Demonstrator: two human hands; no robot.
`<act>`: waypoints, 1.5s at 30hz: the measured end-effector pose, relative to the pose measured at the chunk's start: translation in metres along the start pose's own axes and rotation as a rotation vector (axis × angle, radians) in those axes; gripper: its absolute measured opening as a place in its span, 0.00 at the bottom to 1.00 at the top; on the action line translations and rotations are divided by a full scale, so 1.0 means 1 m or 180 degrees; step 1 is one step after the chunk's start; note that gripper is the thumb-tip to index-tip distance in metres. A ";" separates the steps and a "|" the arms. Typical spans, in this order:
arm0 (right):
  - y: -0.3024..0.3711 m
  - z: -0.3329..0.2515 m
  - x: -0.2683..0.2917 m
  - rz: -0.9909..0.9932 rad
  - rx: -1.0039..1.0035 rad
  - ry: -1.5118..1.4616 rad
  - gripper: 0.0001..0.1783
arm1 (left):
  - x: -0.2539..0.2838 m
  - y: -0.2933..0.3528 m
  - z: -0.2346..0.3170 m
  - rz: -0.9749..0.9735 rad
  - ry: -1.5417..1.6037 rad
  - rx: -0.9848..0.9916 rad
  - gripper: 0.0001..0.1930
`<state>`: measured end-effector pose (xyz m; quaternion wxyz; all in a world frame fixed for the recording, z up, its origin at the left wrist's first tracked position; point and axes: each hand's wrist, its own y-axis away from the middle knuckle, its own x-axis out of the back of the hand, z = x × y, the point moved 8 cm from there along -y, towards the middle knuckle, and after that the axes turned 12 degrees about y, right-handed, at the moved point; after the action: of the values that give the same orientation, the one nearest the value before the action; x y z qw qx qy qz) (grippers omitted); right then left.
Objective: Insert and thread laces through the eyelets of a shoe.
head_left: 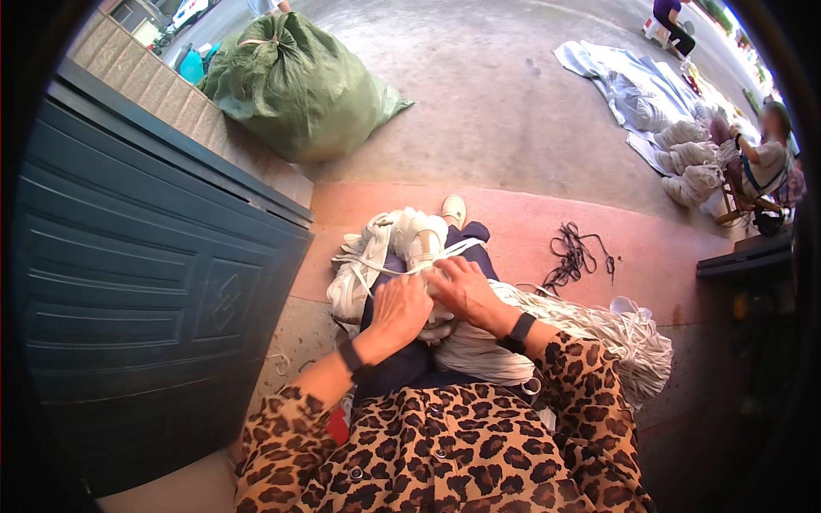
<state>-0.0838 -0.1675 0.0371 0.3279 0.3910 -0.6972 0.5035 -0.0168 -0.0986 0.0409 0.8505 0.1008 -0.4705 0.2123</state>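
A bundle of white cord (402, 248) lies across my lap, over dark trousers. My left hand (400, 309) rests on the near side of the bundle, fingers curled over the strands. My right hand (460, 289) is closed on the white cord at the bundle's middle, touching the left hand. More white cord (599, 329) trails off to my right in a long loose heap. Both wrists carry dark bands, and my sleeves are leopard print.
A dark green metal door (154, 282) stands at my left. A stuffed green sack (299, 85) lies on the concrete beyond it. A tangle of black cord (575, 252) lies on the reddish step. At the far right a seated person (761, 162) works beside white bundles (688, 162) and a pale sheet.
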 end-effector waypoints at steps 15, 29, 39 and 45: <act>-0.034 0.023 -0.060 -0.1345 -0.0291 -0.0591 0.14 | -0.023 0.007 -0.087 -0.0260 0.2781 0.1180 0.14; -0.029 0.049 -0.066 -0.0954 -0.1089 -0.0764 0.13 | -0.019 -0.028 -0.081 0.0251 0.0913 0.0470 0.06; -0.028 0.050 -0.072 -0.0995 -0.1303 -0.0858 0.12 | -0.013 -0.034 -0.068 0.0354 0.0169 0.0237 0.06; -0.006 0.086 -0.070 -0.0469 -0.3199 -0.3273 0.21 | -0.019 -0.040 -0.047 0.0239 -0.0392 -0.0300 0.05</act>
<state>-0.0501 -0.2359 -0.0436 0.1317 0.4264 -0.8824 -0.1490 0.0281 -0.1221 0.0011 0.8152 0.0559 -0.5349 0.2150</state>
